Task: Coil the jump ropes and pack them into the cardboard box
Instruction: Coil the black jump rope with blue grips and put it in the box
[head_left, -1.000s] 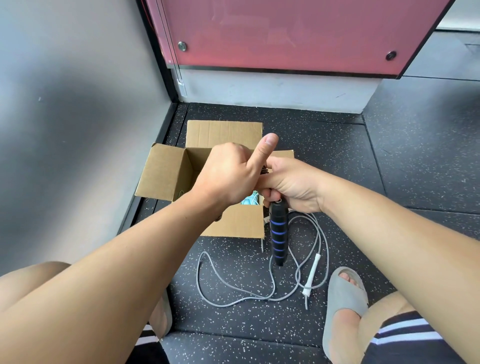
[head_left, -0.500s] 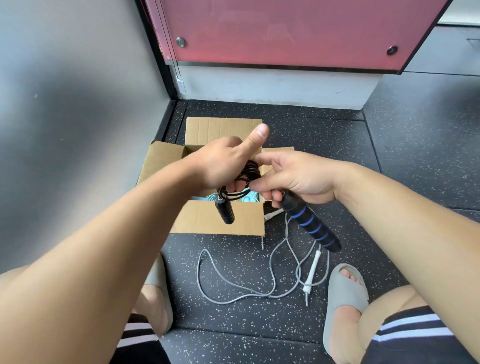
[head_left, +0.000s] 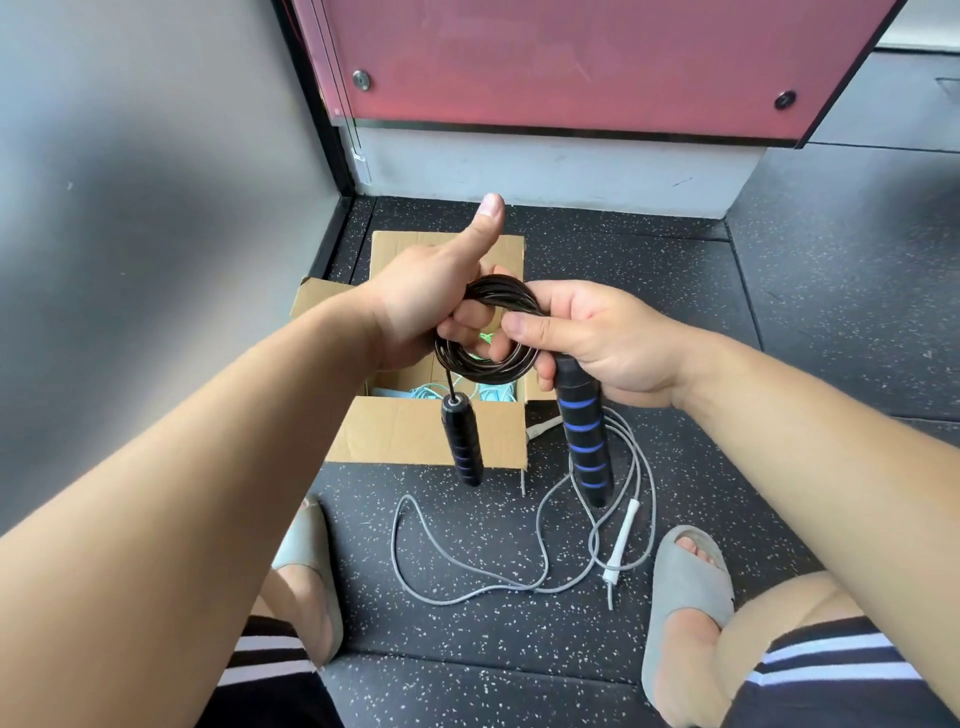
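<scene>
A: Holding anything, those 2 hands?

B: Both are. The left hand (head_left: 426, 306) has its fingers curled through the coiled black jump rope (head_left: 485, 370), thumb sticking straight up. The right hand (head_left: 608, 343) is wrapped round the top of 1 black handle with blue rings (head_left: 584, 441), and its thumb presses on the coil's right side.

A: And the other handle?

B: The second ringed handle (head_left: 462, 441) hangs free below the coil on a short length of cord, roughly upright.

A: Where is the rope relative to the box?

B: Up in the air, over the open cardboard box (head_left: 415, 431). The box sits on the speckled black floor (head_left: 519, 649) in the corner by the grey wall, flaps spread. A pale teal rope (head_left: 426, 392) lies inside it.

A: Anything else on the floor?

B: A grey jump rope (head_left: 467, 592) sprawls loose just in front of the box, 1 white handle (head_left: 621, 540) lying between its loops. A foot in a grey slide (head_left: 680, 587) rests just to its right, and another slide (head_left: 301, 540) sits to its left.
</scene>
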